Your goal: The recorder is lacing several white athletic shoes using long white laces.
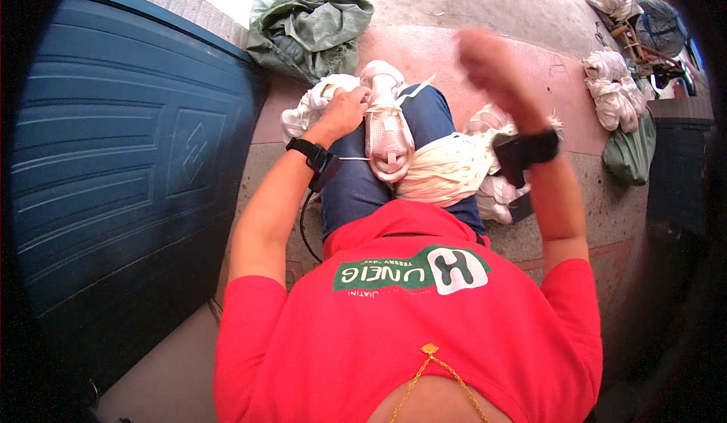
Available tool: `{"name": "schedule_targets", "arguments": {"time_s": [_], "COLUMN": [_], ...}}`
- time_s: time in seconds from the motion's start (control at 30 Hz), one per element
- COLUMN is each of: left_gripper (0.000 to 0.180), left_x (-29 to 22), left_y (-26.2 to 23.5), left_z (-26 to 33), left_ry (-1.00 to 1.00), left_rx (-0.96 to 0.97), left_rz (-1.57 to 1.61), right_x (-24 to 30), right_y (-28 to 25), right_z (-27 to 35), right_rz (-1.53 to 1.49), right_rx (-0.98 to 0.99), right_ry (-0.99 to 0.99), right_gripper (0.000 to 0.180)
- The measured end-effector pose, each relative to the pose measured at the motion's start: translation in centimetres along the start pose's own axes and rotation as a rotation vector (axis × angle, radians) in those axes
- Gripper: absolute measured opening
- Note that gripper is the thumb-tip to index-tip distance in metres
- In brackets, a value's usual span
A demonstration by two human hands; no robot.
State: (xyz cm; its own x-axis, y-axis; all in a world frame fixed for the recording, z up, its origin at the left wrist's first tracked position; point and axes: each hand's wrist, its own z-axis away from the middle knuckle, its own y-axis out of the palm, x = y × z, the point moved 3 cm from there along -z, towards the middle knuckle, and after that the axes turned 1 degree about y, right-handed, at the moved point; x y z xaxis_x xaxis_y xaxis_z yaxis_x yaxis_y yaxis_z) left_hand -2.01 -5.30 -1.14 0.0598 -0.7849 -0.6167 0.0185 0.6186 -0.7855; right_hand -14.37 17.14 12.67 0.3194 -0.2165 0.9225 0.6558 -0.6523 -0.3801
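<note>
A white and pale pink sneaker [388, 139] lies on my lap, its sole end toward me hidden underneath. A cream lace [415, 92] runs loose from its upper to the right. My left hand [347, 111] is closed at the sneaker's left side, fingertips pinching its edge by the lacing. Raised well to the right of the sneaker, my right hand [488, 56] is smeared by motion, so its fingers do not show clearly. A thick bundle of cream laces [447, 169] is draped across my right thigh.
More white sneakers [303, 112] sit beyond my left leg, and others [496, 196] beside my right. A green sack [310, 25] stands ahead. Blue panelled door [121, 135] walls my left. Tied shoe bundles [612, 90] and another green sack [632, 150] are far right.
</note>
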Motion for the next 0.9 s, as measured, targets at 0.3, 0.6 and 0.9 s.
{"name": "schedule_targets", "arguments": {"time_s": [0.3, 0.6, 0.9], "left_gripper": [0.025, 0.029, 0.028], "left_x": [0.1, 0.7, 0.7], "left_y": [-0.7, -0.5, -2.7], "left_z": [0.3, 0.3, 0.3], "left_ry": [0.042, -0.015, -0.316], "left_rx": [-0.018, -0.021, 0.045], "left_rz": [0.018, 0.142, 0.532], "right_x": [-7.3, -6.7, 1.2], "right_y": [16.9, 18.5, 5.6], "right_z": [2.1, 1.0, 1.6], "right_rz": [0.398, 0.718, -0.327], "right_rx": [0.087, 0.053, 0.148], "right_ry": [0.095, -0.014, 0.355], "right_gripper": [0.026, 0.019, 0.031]}}
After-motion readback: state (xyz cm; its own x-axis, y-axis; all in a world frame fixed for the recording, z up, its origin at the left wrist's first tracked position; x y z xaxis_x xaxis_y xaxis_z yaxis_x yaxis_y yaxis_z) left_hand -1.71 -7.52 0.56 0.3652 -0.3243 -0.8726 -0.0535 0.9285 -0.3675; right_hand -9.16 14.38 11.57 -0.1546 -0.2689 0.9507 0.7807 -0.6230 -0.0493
